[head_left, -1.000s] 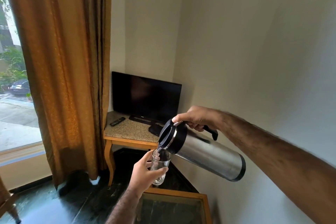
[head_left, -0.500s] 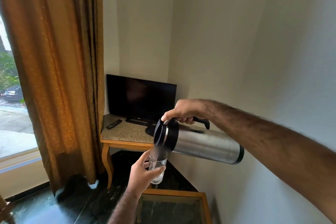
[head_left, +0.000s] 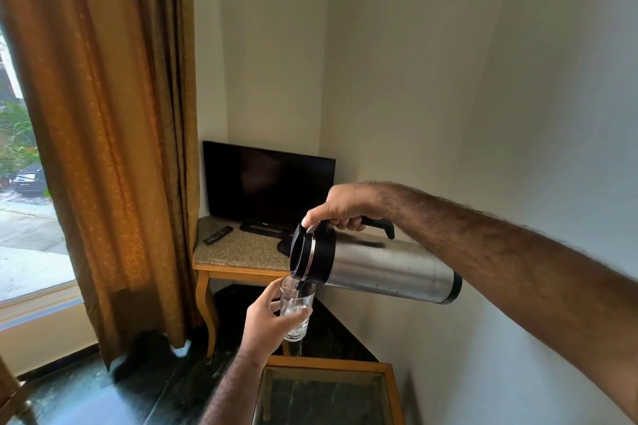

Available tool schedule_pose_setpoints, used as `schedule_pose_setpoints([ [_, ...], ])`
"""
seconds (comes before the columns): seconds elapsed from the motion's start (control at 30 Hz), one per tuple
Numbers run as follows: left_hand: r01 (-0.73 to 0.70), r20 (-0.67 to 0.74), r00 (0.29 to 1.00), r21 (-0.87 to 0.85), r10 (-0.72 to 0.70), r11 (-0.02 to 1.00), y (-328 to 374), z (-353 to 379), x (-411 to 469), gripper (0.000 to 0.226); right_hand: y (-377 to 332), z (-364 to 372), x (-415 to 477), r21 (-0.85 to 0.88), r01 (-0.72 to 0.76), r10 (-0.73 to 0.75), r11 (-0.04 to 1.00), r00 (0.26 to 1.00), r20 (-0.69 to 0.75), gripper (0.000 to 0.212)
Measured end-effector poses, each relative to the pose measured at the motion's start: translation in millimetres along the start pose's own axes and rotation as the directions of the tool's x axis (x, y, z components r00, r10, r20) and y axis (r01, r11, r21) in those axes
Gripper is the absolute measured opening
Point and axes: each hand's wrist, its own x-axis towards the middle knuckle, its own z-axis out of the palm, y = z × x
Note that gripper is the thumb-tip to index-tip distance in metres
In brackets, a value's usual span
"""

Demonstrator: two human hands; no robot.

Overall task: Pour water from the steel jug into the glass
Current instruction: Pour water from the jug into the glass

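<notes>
You are pouring right now, so the filling step is under way. Your right arm is reaching far out, and your right hand [head_left: 345, 207] is gripping the black handle of the steel jug [head_left: 379, 267], which is lying almost flat with its spout just over the glass [head_left: 296, 310]. Your left hand [head_left: 267, 323] is wrapping its grip around the glass, below the right grip. Water is sitting in the glass. Next, I think, you are tipping the jug back up gently before it overflows.
</notes>
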Motion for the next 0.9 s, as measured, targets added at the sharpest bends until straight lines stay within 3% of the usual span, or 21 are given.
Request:
schedule_pose_setpoints([
  [0.9,-0.025,-0.020,0.999,-0.011,0.025,1.000,-2.3,6.1,-1.3,0.057,-4.3,-5.1,-4.2,-0.058,0.004,-0.005,0.998,1.000,-0.024,0.047],
])
